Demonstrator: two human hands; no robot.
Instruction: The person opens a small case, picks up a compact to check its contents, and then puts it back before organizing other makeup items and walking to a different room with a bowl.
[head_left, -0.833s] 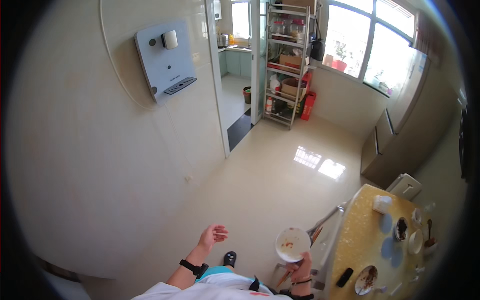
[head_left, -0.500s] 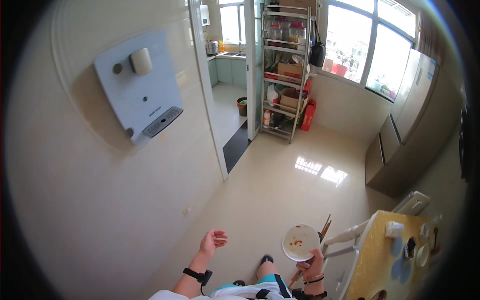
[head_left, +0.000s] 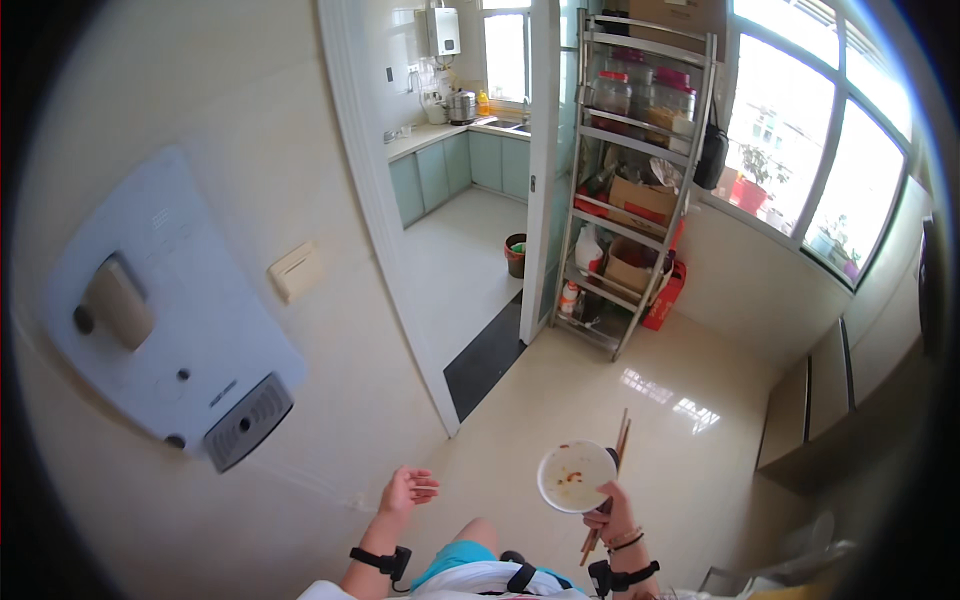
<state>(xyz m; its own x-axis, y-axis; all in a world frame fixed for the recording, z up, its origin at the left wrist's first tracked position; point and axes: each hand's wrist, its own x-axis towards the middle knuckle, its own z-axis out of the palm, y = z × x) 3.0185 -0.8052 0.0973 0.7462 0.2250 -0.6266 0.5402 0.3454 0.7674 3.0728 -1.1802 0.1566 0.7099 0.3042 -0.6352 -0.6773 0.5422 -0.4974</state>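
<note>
My right hand (head_left: 618, 516) grips a white plate (head_left: 573, 494) by its near right edge. Reddish food scraps and a film of liquid lie on it. Wooden chopsticks (head_left: 624, 434) are held in the same hand, sticking out beyond the plate at top and bottom. A dark rounded edge shows behind the plate's right rim; what it belongs to is hidden. Out in front of my body, my left hand (head_left: 408, 490) is empty, its fingers stretched and apart. Both wrists wear black straps.
A wall-mounted water dispenser (head_left: 165, 310) juts out at left, beside a light switch (head_left: 295, 271). A doorway with a dark threshold (head_left: 482, 357) opens onto a kitchen with a bin (head_left: 515, 256). A loaded metal rack (head_left: 640, 185) stands right of it; a fridge (head_left: 815, 400) stands far right.
I have moved forward, so the doorway, rack and dispenser look larger. The dining table and chair have mostly slipped out at lower right. My right hand still holds the plate and chopsticks.
</note>
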